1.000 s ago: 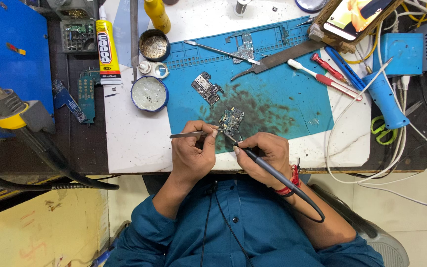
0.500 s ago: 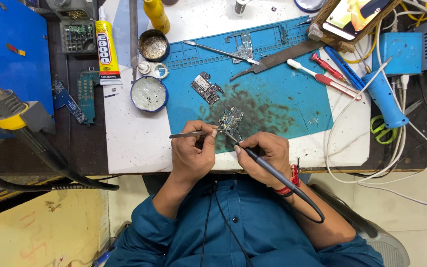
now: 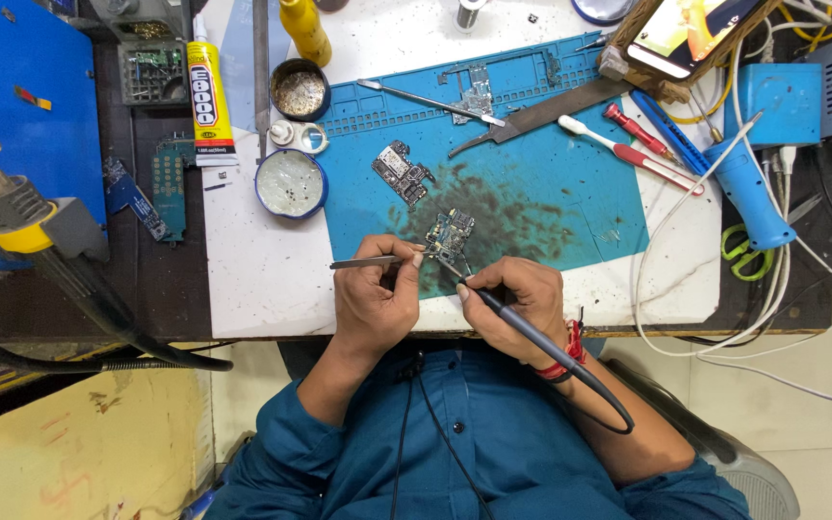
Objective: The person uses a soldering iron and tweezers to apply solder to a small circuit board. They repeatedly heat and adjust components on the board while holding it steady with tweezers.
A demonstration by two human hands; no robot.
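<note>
Beneath both hands lies the large teal silicone work mat [image 3: 532, 173] on the white surface [image 3: 252, 270], darkly stained just beyond the fingers. Beyond the right hand [image 3: 517, 299], near the mat's far edge, a long grey metal file [image 3: 541, 114] rests unused. That hand is closed pen-style on a dark corded soldering iron [image 3: 532, 332], its tip at the small green circuit board [image 3: 451, 234] just ahead. To its left, the left hand [image 3: 373, 299] pinches slim metal tweezers [image 3: 368, 261] beside the board. A second bare board [image 3: 402, 173] sits farther off, so the soldering looks underway, not finished.
</note>
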